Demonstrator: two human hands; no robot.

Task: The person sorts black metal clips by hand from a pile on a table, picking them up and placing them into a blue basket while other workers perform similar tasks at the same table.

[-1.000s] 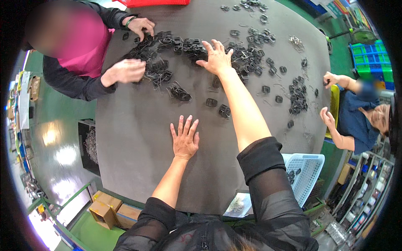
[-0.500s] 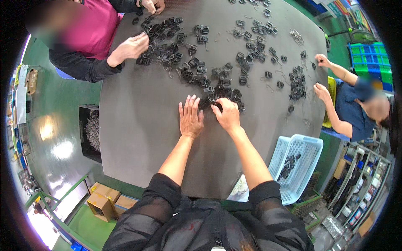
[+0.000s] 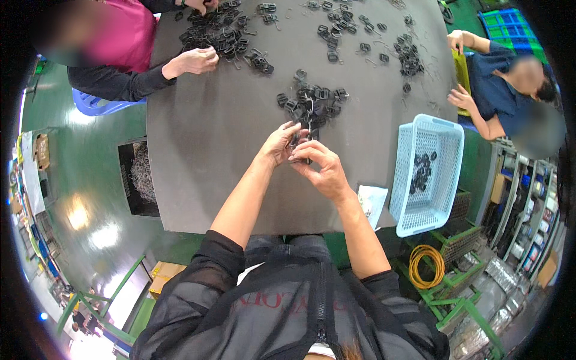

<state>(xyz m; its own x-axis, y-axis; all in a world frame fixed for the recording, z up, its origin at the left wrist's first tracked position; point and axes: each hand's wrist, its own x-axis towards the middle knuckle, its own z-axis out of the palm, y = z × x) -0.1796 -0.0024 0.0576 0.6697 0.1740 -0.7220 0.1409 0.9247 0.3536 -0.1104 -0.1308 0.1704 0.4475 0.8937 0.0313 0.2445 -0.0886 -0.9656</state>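
Fingers [image 3: 314,146] abv gry tbl [image 3: 210,186] — grn flr [image 3: 66,150]

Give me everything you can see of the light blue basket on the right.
The light blue basket is rectangular and open-topped, with a raised rim and walls full of small holes; it looks like plastic. It stands upright at the near right corner of the table; what supports it is hard to tell. Inside lies a loose cluster of small black pieces, leaving part of its floor bare. Neither the left hand nor the right hand touches it.
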